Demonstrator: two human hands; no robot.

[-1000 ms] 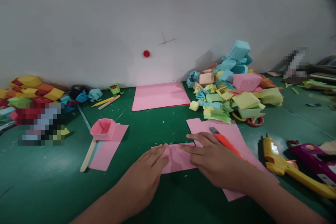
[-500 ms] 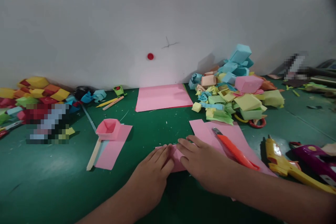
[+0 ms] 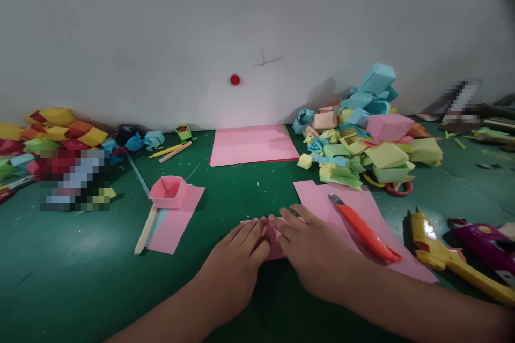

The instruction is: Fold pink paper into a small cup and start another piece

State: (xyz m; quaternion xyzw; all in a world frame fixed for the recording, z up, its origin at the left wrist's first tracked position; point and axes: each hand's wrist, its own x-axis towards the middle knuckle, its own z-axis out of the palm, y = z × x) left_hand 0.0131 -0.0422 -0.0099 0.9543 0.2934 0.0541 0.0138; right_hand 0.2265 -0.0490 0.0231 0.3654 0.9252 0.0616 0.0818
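A small piece of pink paper (image 3: pixel 275 246) lies flat on the green table in front of me, its upper edge under my fingers. My left hand (image 3: pixel 235 260) presses on its left part, fingers close together and the thumb tucked near them. From the right, my right hand (image 3: pixel 311 249) lies over the same paper with its fingers spread, the tips almost meeting the left ones. Much of the paper is hidden under both hands. Larger pink sheets (image 3: pixel 309 195) lie right beside it, with an orange utility knife (image 3: pixel 368 233) on top.
A pink paper box (image 3: pixel 168 193), a wooden stick (image 3: pixel 145 230) and a pink strip (image 3: pixel 177 228) lie left. Pink sheets (image 3: pixel 253 144) lie by the white partition (image 3: pixel 161 48). Folded paper piles (image 3: pixel 386 155) stand right, above a yellow glue gun (image 3: pixel 432 244) and purple tool (image 3: pixel 483 244).
The view has shifted slightly, so the scene sits a little higher and further right. Both hands stay on the pink paper, the right fingertips slightly closer to the left ones.
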